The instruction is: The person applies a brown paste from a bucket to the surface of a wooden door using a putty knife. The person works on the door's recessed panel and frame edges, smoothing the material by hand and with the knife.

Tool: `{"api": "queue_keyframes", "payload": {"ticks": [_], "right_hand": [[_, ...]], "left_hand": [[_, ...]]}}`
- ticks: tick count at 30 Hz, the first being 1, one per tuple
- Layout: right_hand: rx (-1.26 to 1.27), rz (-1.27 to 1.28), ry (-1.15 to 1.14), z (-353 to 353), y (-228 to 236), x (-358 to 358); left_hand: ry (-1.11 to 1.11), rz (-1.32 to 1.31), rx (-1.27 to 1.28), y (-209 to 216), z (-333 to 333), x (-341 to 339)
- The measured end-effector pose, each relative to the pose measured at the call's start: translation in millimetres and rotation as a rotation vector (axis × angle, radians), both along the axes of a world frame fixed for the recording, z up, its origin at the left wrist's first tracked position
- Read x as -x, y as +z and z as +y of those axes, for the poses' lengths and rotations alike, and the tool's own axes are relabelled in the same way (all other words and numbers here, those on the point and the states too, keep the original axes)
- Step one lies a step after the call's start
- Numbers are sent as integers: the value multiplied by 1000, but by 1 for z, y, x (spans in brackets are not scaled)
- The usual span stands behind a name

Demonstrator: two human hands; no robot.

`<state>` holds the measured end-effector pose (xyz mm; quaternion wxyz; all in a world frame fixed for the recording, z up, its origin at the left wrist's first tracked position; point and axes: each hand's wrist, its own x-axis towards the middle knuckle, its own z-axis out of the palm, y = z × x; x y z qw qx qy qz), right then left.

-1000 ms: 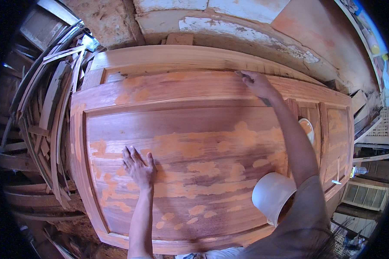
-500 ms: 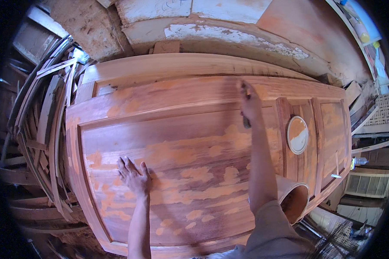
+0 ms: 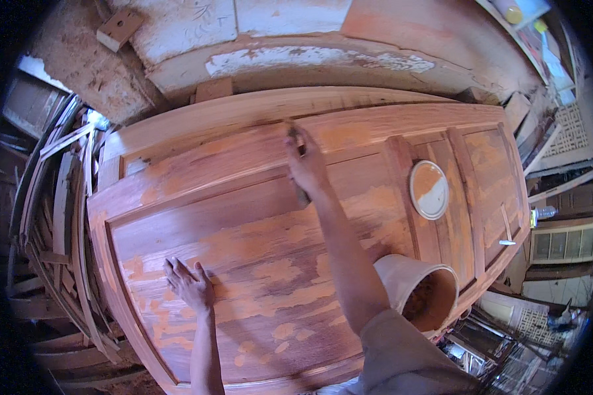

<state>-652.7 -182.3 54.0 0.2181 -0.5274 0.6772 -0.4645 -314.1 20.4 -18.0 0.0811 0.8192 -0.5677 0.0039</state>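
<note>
A reddish wooden panelled door (image 3: pixel 257 247) lies flat before me, smeared with orange filler patches. My left hand (image 3: pixel 191 284) rests flat on its large panel, fingers spread. Over the door's far rail, my right hand (image 3: pixel 305 158) is closed around a narrow hand tool (image 3: pixel 302 196) whose lower end sticks out below the palm. Motion blur hides the tool's tip, and I cannot make out its exact kind. Right of that arm, a round white lid (image 3: pixel 429 189) bearing orange filler lies on the door. Nearer me is a whitish bucket (image 3: pixel 398 276), its mouth facing right, with brownish-orange material inside.
A second wooden piece (image 3: pixel 197 128) shows behind the door's far edge. Scrap wood strips (image 3: pixel 62 204) are piled at the left. A thin stick with a white end (image 3: pixel 507 242) lies on the door's right part. A clear bottle (image 3: pixel 544 212) stands beyond the right edge.
My right hand has swept left along the far rail with the tool. The left hand stays flat on the panel. The whole view has shifted a little, bringing more of the bucket into sight.
</note>
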Motion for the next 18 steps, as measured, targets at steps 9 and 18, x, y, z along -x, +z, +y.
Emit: {"api": "queue_keyframes", "payload": {"ticks": [9, 18], "right_hand": [[-412, -1098, 173, 195, 130, -21], [-198, -616, -485, 383, 250, 151]], "left_hand": [[45, 27, -23, 24, -4, 5], [-36, 101, 99, -2, 19, 7]]}}
